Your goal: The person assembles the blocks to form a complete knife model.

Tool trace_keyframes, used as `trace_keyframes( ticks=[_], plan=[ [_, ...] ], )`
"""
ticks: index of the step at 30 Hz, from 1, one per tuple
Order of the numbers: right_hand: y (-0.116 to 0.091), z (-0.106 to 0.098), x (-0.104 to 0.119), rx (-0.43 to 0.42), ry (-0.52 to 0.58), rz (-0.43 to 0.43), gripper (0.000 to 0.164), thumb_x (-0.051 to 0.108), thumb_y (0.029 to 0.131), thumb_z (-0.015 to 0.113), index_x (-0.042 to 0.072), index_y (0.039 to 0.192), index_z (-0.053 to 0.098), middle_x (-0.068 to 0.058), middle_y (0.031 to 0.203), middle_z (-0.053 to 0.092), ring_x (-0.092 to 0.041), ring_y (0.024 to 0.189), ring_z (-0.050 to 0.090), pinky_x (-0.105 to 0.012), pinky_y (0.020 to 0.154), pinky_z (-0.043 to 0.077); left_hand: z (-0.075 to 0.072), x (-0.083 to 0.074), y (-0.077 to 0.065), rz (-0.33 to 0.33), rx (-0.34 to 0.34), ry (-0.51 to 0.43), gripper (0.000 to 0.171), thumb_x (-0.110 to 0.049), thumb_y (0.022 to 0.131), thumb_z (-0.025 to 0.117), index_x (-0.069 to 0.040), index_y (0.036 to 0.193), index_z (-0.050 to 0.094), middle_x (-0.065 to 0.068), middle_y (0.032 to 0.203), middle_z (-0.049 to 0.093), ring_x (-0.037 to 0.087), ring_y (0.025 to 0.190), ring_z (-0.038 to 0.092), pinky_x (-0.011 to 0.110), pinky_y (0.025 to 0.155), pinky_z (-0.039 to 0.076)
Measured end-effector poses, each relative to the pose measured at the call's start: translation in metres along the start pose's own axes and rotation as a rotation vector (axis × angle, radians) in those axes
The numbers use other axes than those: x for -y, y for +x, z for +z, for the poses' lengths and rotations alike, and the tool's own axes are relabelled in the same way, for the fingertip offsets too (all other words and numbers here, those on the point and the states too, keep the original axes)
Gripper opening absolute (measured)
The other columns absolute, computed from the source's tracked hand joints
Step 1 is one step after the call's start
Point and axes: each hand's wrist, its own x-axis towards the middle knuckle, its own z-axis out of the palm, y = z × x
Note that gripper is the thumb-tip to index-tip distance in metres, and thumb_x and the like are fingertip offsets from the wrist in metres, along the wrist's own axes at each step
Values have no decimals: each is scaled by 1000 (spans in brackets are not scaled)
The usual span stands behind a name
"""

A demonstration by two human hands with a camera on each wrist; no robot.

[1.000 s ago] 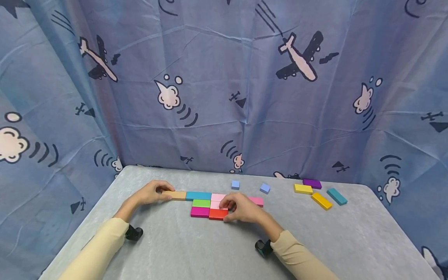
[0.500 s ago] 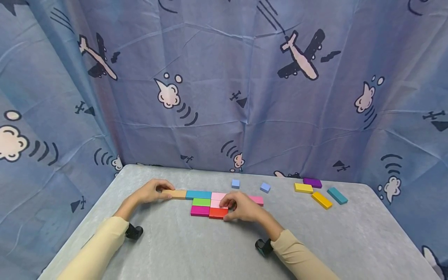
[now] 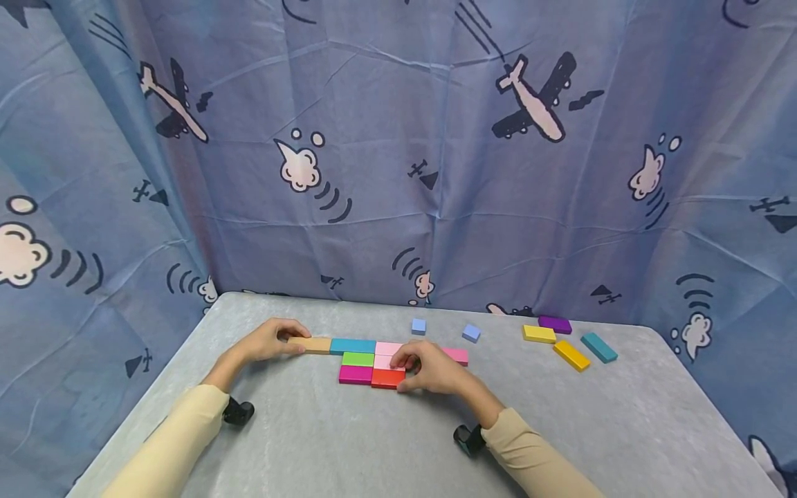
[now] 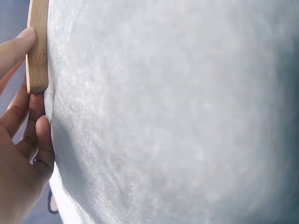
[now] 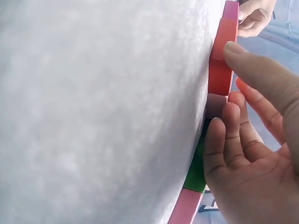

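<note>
My left hand (image 3: 266,343) pinches the outer end of a plain wooden block (image 3: 314,345), thumb on its near side. In the left wrist view the thumb presses that wooden block (image 4: 38,51). A blue block (image 3: 353,346) continues the row to light pink blocks (image 3: 389,348). In front lie a light green block (image 3: 358,360), a magenta block (image 3: 355,375) and a red block (image 3: 387,379). My right hand (image 3: 432,370) pinches the red block, its thumb on the near side in the right wrist view. A dark green block (image 5: 195,170), hidden in the head view, lies below that hand.
A darker pink block (image 3: 457,356) ends the row at right. Two small blue blocks (image 3: 418,326) lie behind. Further right are a yellow block (image 3: 538,334), a purple block (image 3: 555,324), an orange-yellow block (image 3: 571,356) and a teal block (image 3: 599,347). A patterned curtain (image 3: 373,173) hangs behind the table.
</note>
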Motion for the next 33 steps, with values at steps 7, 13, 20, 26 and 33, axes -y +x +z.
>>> trace_keyframes(
  ticks=[7, 13, 20, 26, 33],
  plan=[
    [0, 0, 0, -5, 1, -8, 30, 3, 77, 89, 7, 103, 73, -1, 95, 65, -23, 90, 59, -36, 80, 49, 0, -1, 0, 1, -3, 2, 21, -2, 89, 79, 2, 109, 73, 12, 102, 71, 26, 90, 59, 30, 78, 47],
    [1, 0, 1, -8, -6, -8, 30, 3, 78, 88, 7, 103, 73, 0, 95, 65, -23, 91, 59, -36, 80, 50, -1, -2, 0, 3, 1, 0, 21, -2, 89, 78, 3, 109, 73, 12, 102, 71, 26, 90, 59, 30, 78, 47],
    [1, 0, 1, -12, -2, -7, 29, 3, 78, 88, 7, 102, 74, 0, 94, 64, -22, 90, 59, -35, 80, 50, -1, -1, -1, 6, 1, 3, 21, -3, 89, 79, 3, 109, 73, 12, 101, 71, 26, 90, 59, 31, 79, 47],
    [-14, -11, -6, -48, 48, -30, 25, 6, 82, 86, 3, 104, 73, -6, 98, 67, -27, 90, 61, -36, 80, 51, -1, -2, -1, 0, 6, 11, 21, -3, 89, 78, 3, 109, 73, 12, 101, 71, 26, 91, 59, 33, 80, 47],
    [-55, -45, -30, -115, 92, 5, 20, 8, 91, 78, 1, 109, 72, -10, 101, 68, -22, 88, 61, -30, 79, 51, -2, -3, -2, 0, 6, 6, 22, -4, 89, 78, 3, 110, 73, 12, 102, 71, 25, 91, 60, 33, 80, 47]
  ],
)
